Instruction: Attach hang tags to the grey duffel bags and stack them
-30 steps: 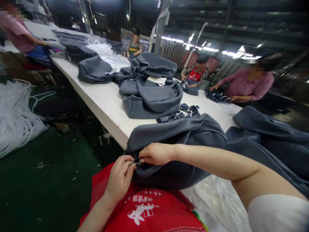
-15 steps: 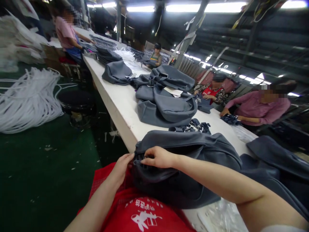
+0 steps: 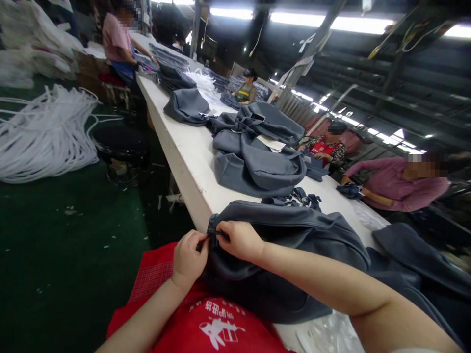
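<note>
A dark grey fabric bag point(image 3: 294, 245) lies over the near edge of the long white table point(image 3: 184, 157) and hangs onto my lap. My left hand point(image 3: 189, 259) pinches the bag's near left edge, fingers closed on the fabric. My right hand point(image 3: 239, 239) grips the same edge just to the right, fingers curled onto it. The two hands almost touch. A red apron point(image 3: 213, 328) with white print covers my lap below them.
More grey bags point(image 3: 257, 157) are piled mid-table, with loose dark straps point(image 3: 294, 198) beside them. Several people sit or stand along the table's far side and end. A black stool point(image 3: 121, 144) and a heap of white cord point(image 3: 44, 132) are on the green floor at left.
The view has tilted upward and swung a little. Both hands have shifted slightly up along the bag's edge and moved closer together, still holding it.
</note>
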A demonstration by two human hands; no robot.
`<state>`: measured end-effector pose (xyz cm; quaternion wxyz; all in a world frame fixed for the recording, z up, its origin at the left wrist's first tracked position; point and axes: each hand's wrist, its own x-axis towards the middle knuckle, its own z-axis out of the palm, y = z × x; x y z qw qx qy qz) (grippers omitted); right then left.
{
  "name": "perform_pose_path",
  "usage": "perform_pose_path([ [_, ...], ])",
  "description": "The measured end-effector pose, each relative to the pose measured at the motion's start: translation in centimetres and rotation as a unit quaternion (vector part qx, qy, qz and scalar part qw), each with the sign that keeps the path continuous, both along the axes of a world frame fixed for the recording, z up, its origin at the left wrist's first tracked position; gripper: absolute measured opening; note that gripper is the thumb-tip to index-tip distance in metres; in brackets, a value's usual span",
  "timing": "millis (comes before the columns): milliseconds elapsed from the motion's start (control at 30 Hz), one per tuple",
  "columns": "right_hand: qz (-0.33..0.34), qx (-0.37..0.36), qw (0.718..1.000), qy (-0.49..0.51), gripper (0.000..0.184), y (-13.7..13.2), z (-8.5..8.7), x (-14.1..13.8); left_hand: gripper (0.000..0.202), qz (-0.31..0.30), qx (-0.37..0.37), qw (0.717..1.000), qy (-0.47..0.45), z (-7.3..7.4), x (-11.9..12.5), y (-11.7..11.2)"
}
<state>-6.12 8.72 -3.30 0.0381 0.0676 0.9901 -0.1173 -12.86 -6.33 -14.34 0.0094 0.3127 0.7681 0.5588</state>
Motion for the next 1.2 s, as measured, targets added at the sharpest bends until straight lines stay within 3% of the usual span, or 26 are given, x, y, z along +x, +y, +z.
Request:
perform_pose_path([
  [233, 0.05, 0.031, 0.997, -0.048, 0.021, 0.1, -0.2, -0.8, 0.016, 0.0, -0.057, 0.992, 0.115, -0.5, 0.1, -0.3],
  [400, 0.07, 0.074, 0.991, -0.091, 0.025, -0.8, -0.3, -1.4, 0.014, 0.002, -0.072, 0.988, 0.137, -1.1, 0.0, -0.5],
  [567, 0.071, 0.072, 0.989, -0.105, 0.025, -0.5, -0.3, -0.7, 0.016, -0.001, -0.069, 0.987, 0.146, -1.0, -0.3, -0.8],
  [700, 0.045, 0.059, 0.993, -0.087, 0.044, 1.2, -0.5, 1.0, 0.017, -0.006, -0.059, 0.989, 0.137, -0.3, -1.0, -0.9],
  [767, 0.072, 0.055, 0.987, -0.131, 0.052, 2.1, -0.6, 1.8, 0.017, -0.007, -0.05, 0.99, 0.128, 0.1, -1.2, -0.6],
  [867, 0.112, 0.001, 0.952, -0.286, 0.05, 3.2, -0.1, 2.8, 0.016, -0.033, -0.044, 0.99, 0.128, 1.0, -0.9, 0.2],
  [933, 0.093, -0.021, 0.944, -0.315, 0.05, 3.7, 0.8, 3.5, 0.016, -0.045, -0.051, 0.988, 0.138, 1.6, -0.8, 0.7],
  [1033, -0.018, 0.08, 0.982, -0.17, 0.043, 5.0, 2.4, 4.7, 0.015, -0.042, -0.071, 0.982, 0.171, 2.5, -1.0, 1.3],
  [1133, -0.113, 0.203, 0.973, -0.013, 0.038, 6.8, 3.0, 5.7, 0.016, -0.064, -0.083, 0.971, 0.213, 2.9, -1.4, 1.7],
  [1200, -0.107, 0.201, 0.973, -0.03, 0.05, 8.0, 2.8, 6.2, 0.016, -0.074, -0.085, 0.967, 0.227, 3.0, -1.6, 2.1],
])
